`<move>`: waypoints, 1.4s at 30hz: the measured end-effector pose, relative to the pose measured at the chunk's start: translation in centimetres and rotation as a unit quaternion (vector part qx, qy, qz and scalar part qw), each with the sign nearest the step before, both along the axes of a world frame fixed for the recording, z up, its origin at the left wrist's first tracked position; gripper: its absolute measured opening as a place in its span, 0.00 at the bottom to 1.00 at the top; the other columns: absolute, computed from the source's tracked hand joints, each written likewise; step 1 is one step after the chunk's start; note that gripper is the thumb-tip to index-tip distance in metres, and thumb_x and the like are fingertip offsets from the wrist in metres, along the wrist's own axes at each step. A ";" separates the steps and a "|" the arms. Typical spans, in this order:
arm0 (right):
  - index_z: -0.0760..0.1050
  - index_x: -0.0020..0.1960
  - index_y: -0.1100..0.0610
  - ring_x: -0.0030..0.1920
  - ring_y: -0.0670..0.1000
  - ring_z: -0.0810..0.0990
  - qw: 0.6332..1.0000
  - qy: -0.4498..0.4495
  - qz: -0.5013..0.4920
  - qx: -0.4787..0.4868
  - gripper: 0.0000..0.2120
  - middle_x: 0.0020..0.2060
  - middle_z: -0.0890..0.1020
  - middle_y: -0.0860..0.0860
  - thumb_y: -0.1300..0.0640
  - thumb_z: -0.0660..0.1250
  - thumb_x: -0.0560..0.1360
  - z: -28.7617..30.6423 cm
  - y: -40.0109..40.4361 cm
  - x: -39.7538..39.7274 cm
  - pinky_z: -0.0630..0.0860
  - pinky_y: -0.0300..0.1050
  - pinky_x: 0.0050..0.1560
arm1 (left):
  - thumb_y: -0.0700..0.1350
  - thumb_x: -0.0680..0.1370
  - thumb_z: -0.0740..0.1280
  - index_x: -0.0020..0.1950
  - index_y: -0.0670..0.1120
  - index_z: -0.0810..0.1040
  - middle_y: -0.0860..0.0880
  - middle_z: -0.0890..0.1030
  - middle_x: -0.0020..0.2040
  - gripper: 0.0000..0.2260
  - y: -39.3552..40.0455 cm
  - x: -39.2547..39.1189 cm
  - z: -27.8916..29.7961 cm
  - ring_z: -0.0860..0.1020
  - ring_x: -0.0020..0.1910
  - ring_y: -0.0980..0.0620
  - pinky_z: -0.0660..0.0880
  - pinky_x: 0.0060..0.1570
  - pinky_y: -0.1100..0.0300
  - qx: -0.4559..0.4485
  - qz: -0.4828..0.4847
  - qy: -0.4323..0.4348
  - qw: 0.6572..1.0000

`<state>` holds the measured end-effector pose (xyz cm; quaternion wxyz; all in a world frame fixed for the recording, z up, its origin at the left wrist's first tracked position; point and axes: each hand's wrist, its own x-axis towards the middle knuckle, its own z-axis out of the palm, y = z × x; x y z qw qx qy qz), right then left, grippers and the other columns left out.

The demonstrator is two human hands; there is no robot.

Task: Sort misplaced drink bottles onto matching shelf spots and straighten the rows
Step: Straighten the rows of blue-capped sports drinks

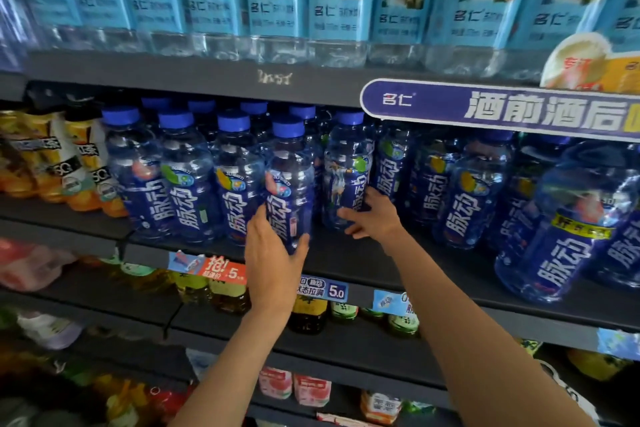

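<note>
bottles on middle shelf (346, 260) are our concern – blue-capped row, labels mostly forward. our left hand (273, 253) curls round pink-fruit bottle (289, 184) low on its body, thumb one side, fingers other, base at or just off shelf front – we cannot tell which. our right hand (372, 215) rests spread fingers against green-fruit bottle (348, 170) set further back, likely steadying it so a slot opens between neighbours. low grip keeps label readable for matching. price tags (323, 288) hang below.
</note>
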<state>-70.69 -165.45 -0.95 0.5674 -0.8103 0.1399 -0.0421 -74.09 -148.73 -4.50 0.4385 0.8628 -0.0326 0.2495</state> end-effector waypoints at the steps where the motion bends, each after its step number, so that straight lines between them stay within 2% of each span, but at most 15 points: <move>1: 0.55 0.75 0.59 0.31 0.52 0.77 1.000 0.002 -0.001 0.005 0.37 0.70 0.67 0.57 0.60 0.71 0.73 -0.1 -0.1 0.2 0.78 0.45 0.35 | 0.47 0.73 0.71 0.72 0.41 0.60 0.43 0.68 0.66 0.32 0.0 0.1 -0.1 0.67 0.67 0.46 0.67 0.66 0.50 0.007 0.004 0.004 1.000; 3: 0.63 0.70 0.60 0.33 0.52 0.80 0.996 -0.008 -0.028 -0.080 0.32 0.64 0.75 0.57 0.55 0.73 0.72 -0.3 0.2 0.4 0.80 0.48 0.36 | 0.46 0.73 0.71 0.72 0.41 0.61 0.43 0.67 0.67 0.32 -0.1 0.3 -0.1 0.67 0.67 0.45 0.66 0.66 0.50 0.013 0.014 0.009 1.000; 5: 0.66 0.65 0.61 0.45 0.56 0.82 0.975 -0.018 -0.090 -0.205 0.30 0.55 0.79 0.58 0.47 0.72 0.71 -0.7 1.4 0.4 0.79 0.51 0.43 | 0.47 0.73 0.72 0.71 0.41 0.62 0.42 0.68 0.66 0.31 -0.1 0.4 -0.1 0.67 0.66 0.44 0.66 0.64 0.50 0.013 0.025 0.015 0.999; 7: 0.61 0.67 0.62 0.56 0.61 0.77 0.961 -0.018 -0.144 -0.237 0.33 0.62 0.72 0.59 0.45 0.70 0.72 -1.1 2.6 0.3 0.75 0.52 0.48 | 0.47 0.72 0.72 0.71 0.40 0.63 0.41 0.68 0.64 0.31 0.0 0.5 0.0 0.68 0.65 0.43 0.66 0.63 0.49 0.015 0.025 0.016 0.999; 10: 0.57 0.68 0.63 0.61 0.62 0.73 0.965 -0.017 -0.175 -0.195 0.35 0.67 0.65 0.60 0.47 0.70 0.72 -1.4 3.5 0.3 0.73 0.52 0.50 | 0.47 0.72 0.72 0.70 0.39 0.63 0.41 0.69 0.64 0.31 0.1 0.6 -0.1 0.68 0.64 0.43 0.67 0.62 0.49 0.019 0.020 0.012 1.000; 14: 0.57 0.70 0.60 0.61 0.59 0.75 0.977 -0.067 -0.135 -0.150 0.37 0.65 0.71 0.56 0.52 0.74 0.69 -1.8 3.0 0.9 0.75 0.52 0.53 | 0.47 0.72 0.72 0.69 0.39 0.64 0.40 0.69 0.63 0.30 0.1 0.7 -0.3 0.68 0.64 0.42 0.68 0.61 0.49 0.019 0.012 -0.005 1.000; 17: 0.58 0.70 0.61 0.62 0.59 0.73 0.971 -0.063 -0.135 -0.187 0.38 0.64 0.70 0.57 0.52 0.75 0.68 -1.8 3.0 1.1 0.75 0.55 0.56 | 0.47 0.72 0.72 0.68 0.39 0.65 0.40 0.69 0.62 0.29 0.2 0.8 -0.5 0.69 0.63 0.43 0.68 0.60 0.50 0.013 0.017 -0.006 1.000; 22: 0.59 0.69 0.60 0.58 0.60 0.75 0.973 -0.062 -0.146 -0.167 0.37 0.63 0.68 0.57 0.52 0.75 0.67 -1.6 4.0 0.7 0.79 0.61 0.48 | 0.47 0.70 0.74 0.66 0.41 0.67 0.41 0.70 0.61 0.28 0.0 0.9 -0.3 0.70 0.62 0.43 0.68 0.60 0.49 -0.003 0.026 0.000 1.000; 25: 0.60 0.68 0.61 0.56 0.60 0.77 0.971 -0.099 -0.165 -0.139 0.35 0.64 0.69 0.57 0.53 0.74 0.69 -1.4 3.0 -0.8 0.79 0.57 0.49 | 0.47 0.70 0.74 0.65 0.42 0.67 0.41 0.70 0.61 0.28 -0.2 0.9 -0.4 0.70 0.61 0.42 0.68 0.59 0.48 -0.026 0.033 0.002 0.999; 27: 0.63 0.67 0.63 0.56 0.57 0.76 0.941 -0.156 -0.243 -0.178 0.29 0.63 0.69 0.57 0.56 0.72 0.72 -0.7 1.4 -2.9 0.75 0.47 0.47 | 0.47 0.70 0.75 0.64 0.41 0.67 0.40 0.71 0.60 0.28 -0.2 1.0 -0.6 0.71 0.60 0.41 0.68 0.58 0.47 -0.031 0.038 -0.004 0.999; 28: 0.64 0.66 0.63 0.55 0.57 0.75 0.915 -0.183 -0.302 -0.195 0.26 0.62 0.69 0.57 0.58 0.70 0.73 -0.4 0.4 -4.2 0.71 0.45 0.42 | 0.47 0.69 0.75 0.64 0.41 0.68 0.40 0.71 0.60 0.28 -0.3 1.0 -0.7 0.71 0.60 0.41 0.69 0.58 0.46 -0.034 0.041 -0.007 0.999; 30: 0.63 0.66 0.63 0.52 0.59 0.75 0.871 -0.212 -0.404 -0.185 0.24 0.64 0.67 0.59 0.60 0.68 0.73 0.2 -1.8 -6.6 0.66 0.46 0.40 | 0.47 0.69 0.75 0.64 0.41 0.68 0.39 0.71 0.60 0.28 -0.6 1.1 -0.7 0.71 0.60 0.40 0.69 0.57 0.45 -0.040 0.046 -0.004 0.998; 32: 0.59 0.70 0.63 0.56 0.63 0.74 0.872 -0.158 -0.429 -0.174 0.31 0.67 0.64 0.60 0.57 0.69 0.74 0.6 -3.7 -7.5 0.67 0.51 0.44 | 0.47 0.69 0.75 0.64 0.41 0.67 0.39 0.70 0.59 0.28 -0.9 1.1 -0.5 0.70 0.60 0.40 0.68 0.57 0.45 -0.047 0.051 0.003 0.998; 35: 0.51 0.74 0.63 0.63 0.65 0.70 0.897 -0.064 -0.389 -0.201 0.39 0.72 0.60 0.61 0.53 0.69 0.74 1.1 -5.3 -7.3 0.69 0.57 0.55 | 0.47 0.70 0.75 0.65 0.41 0.66 0.40 0.70 0.60 0.29 -1.0 0.9 -0.2 0.70 0.60 0.41 0.67 0.58 0.46 -0.048 0.052 0.015 0.997; 42: 0.60 0.69 0.64 0.60 0.68 0.72 0.897 -0.053 -0.392 -0.199 0.36 0.69 0.64 0.62 0.51 0.74 0.70 1.4 -5.6 -7.3 0.70 0.59 0.54 | 0.48 0.70 0.74 0.64 0.41 0.67 0.41 0.71 0.59 0.27 -0.8 0.8 -0.1 0.71 0.59 0.42 0.67 0.58 0.47 -0.038 0.062 0.025 0.997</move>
